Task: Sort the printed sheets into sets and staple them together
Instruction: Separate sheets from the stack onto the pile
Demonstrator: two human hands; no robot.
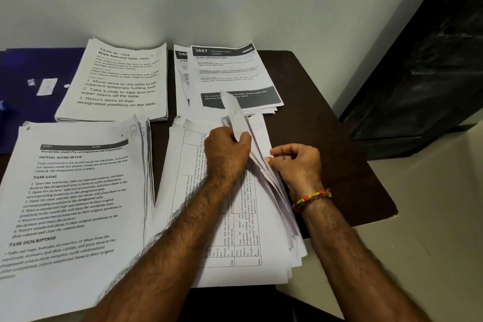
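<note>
Four piles of printed sheets lie on a dark brown table [339, 144]. The near right pile [222, 230] shows a sideways table of text. My left hand [227, 151] is closed on several lifted sheets [235, 112] from that pile's right edge, curling them up and to the left. My right hand [295, 162] pinches the edge of the sheets just below, at the pile's right side. A near left pile [73, 204] is headed "Wardrobe Outfit". A far left pile [117, 81] reads "Wipe balcony table clean". A far right pile [230, 76] is headed "3667". No stapler shows.
A blue folder [34, 86] with white labels lies at the far left under the piles. A pale wall stands behind the table. A dark cabinet [423, 60] stands at the right. Light floor shows past the table's right edge.
</note>
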